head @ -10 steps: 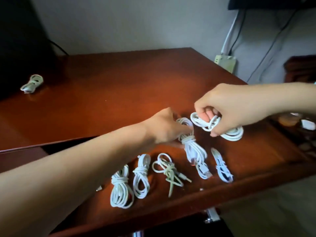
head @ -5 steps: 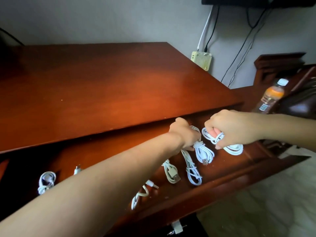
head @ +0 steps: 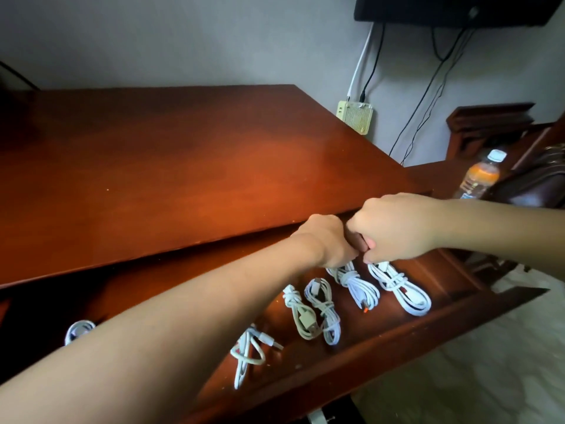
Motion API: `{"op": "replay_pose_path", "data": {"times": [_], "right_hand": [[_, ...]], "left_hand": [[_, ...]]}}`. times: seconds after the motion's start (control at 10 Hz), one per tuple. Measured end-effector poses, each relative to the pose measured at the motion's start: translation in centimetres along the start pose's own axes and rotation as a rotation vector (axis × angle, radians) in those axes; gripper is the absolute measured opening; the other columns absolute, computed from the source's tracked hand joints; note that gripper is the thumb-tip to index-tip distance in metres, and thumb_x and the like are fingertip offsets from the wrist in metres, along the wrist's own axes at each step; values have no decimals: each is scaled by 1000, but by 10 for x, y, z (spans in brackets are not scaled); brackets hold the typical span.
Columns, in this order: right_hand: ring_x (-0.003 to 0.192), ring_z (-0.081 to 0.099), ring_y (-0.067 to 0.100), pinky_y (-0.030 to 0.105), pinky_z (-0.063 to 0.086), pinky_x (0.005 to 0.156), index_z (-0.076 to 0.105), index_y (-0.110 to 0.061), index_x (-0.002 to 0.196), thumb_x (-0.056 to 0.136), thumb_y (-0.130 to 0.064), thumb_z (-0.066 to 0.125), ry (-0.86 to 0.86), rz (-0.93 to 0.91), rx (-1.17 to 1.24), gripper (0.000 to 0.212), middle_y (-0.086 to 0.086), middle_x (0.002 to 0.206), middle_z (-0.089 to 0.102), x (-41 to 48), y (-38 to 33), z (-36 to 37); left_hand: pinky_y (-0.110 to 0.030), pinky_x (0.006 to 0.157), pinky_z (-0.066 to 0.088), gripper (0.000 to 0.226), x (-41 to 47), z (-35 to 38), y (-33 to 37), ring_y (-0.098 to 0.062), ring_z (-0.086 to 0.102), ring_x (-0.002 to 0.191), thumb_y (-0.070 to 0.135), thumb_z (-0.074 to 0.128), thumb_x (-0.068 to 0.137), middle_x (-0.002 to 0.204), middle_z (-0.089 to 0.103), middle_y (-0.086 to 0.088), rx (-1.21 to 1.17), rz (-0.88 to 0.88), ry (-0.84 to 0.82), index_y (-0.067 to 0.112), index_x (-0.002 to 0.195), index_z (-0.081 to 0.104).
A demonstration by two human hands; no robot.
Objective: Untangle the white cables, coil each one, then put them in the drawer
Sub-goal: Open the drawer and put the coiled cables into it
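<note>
The open wooden drawer (head: 397, 341) under the desk top (head: 183, 179) holds several coiled white cables in a row. My right hand (head: 394, 228) curls over the upper end of the rightmost coil (head: 403, 289), which lies on the drawer floor. Right beside it, touching it, my left hand (head: 327, 240) curls over the top of the neighbouring coil (head: 356, 284). Further left lie a small white coil (head: 324, 307), a beige coil (head: 301, 316) and a looser white cable (head: 247, 353). Another coil (head: 76, 330) shows past my left forearm.
An orange drink bottle (head: 480, 179) and a dark bag (head: 535, 179) stand on furniture to the right. A beige wall box (head: 356, 116) with black and white wires hangs behind the desk. Pale floor lies below the drawer front.
My right hand has lowered its coil onto the drawer floor at the right end of the row. Both hands have come together at the back of the drawer. The view has swung right.
</note>
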State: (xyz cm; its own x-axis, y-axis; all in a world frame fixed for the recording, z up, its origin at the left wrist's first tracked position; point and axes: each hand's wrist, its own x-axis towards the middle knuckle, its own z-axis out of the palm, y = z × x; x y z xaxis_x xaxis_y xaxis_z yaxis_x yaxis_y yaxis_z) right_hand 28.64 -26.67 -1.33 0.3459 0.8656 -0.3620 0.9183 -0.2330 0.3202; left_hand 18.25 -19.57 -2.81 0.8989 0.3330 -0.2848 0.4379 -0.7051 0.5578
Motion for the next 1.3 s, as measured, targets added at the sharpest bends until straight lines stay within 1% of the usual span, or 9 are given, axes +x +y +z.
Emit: {"op": "replay_pose_path", "data": {"times": [0.1,0.2,0.3,0.6,0.7,0.8,1.0,1.2,1.3], "right_hand": [[90,65,30,36,54,74,65,-16,102,89,-25,56,-3,-24,-12,19,9,99,67,-3,-13,-31],[84,60,28,30,47,67,60,-20,97,88,-27,54,-36,-70,-50,12,2,88,57,-17,-33,-68],[75,52,23,28,40,61,47,-26,79,88,-28,53,13,-121,-94,11,-6,74,42,-19,-52,-101],[63,45,6,20,31,48,49,-28,73,94,-36,54,204,-371,-56,23,-9,76,49,39,-125,-173],[67,49,12,21,31,51,53,-27,85,94,-36,54,324,-440,-60,13,-8,77,48,69,-153,-188],[81,55,20,27,39,60,57,-23,96,95,-33,52,402,-503,-43,11,-3,88,54,95,-181,-198],[90,57,20,28,39,63,56,-20,111,96,-27,50,500,-592,26,18,-1,102,58,148,-218,-210],[107,53,21,31,39,73,38,-25,138,98,-24,47,494,-616,179,42,0,118,53,187,-240,-228],[112,51,22,32,37,76,33,-26,142,98,-24,46,466,-624,241,46,1,125,50,203,-252,-234]], "left_hand": [[-28,68,43,21,-14,-24,0,-26,61,90,26,51,95,82,57,-5,24,2,-36,9,87,61],[-29,63,54,19,-24,-43,-12,-28,63,72,21,55,94,78,60,-11,-122,-40,-144,3,92,60],[-23,50,54,28,-40,-75,-28,-20,61,62,26,53,97,86,61,-10,-118,-101,-141,1,109,58],[-22,61,58,35,-104,-177,-116,-13,69,73,43,50,96,90,69,2,102,-279,122,16,115,59],[-25,65,56,37,-124,-199,-153,-17,68,78,44,48,96,92,70,-2,248,-387,208,11,107,63],[-30,85,47,42,-138,-215,-195,-25,60,108,43,46,98,116,64,-7,485,-504,318,12,120,61],[-46,100,40,58,-144,-241,-285,-39,38,128,35,57,93,139,40,-18,334,-677,621,10,141,38],[-47,98,42,62,-131,-257,-339,-40,42,124,37,59,92,135,45,-22,194,-816,733,2,138,37],[-41,84,47,50,-125,-261,-353,-38,53,110,35,59,93,120,55,-23,125,-830,739,-2,125,48]]}}
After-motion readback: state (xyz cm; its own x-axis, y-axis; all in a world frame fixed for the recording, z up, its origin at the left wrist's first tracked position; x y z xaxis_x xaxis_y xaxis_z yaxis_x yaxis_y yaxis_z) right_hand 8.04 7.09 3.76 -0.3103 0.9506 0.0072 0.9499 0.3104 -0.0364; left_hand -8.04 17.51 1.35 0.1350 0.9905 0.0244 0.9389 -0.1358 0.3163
